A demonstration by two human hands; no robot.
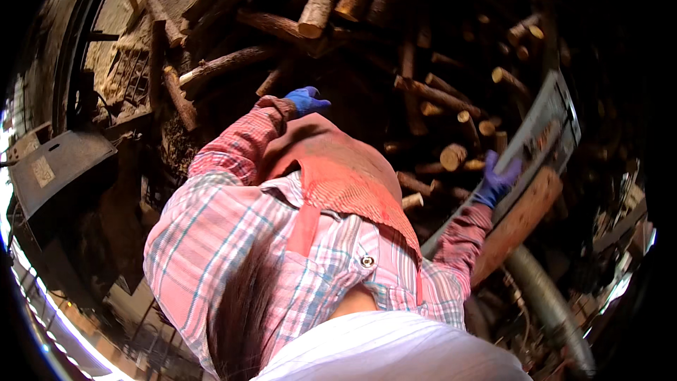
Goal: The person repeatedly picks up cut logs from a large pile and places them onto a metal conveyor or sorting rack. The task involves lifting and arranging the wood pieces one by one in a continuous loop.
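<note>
My left hand (308,101), in a blue glove, hangs in front of my apron (352,169) with its fingers loosely bent and apart. Nothing shows between them; the dark ground lies beyond. On the other side, my right hand (499,178), also gloved and slightly blurred, is spread at the edge of a long grey metal trough (543,116). It appears to rest there, though contact is hard to make out. A reddish-brown beam (518,222) runs along the trough's near side, close to my right wrist.
Cut logs lie heaped ahead, among them a thick log (317,8) and a short one (453,156) near the trough. A long log (229,63) slants at the left. A grey metal cover (60,169) stands far left. A pale round pole (546,303) lies at lower right.
</note>
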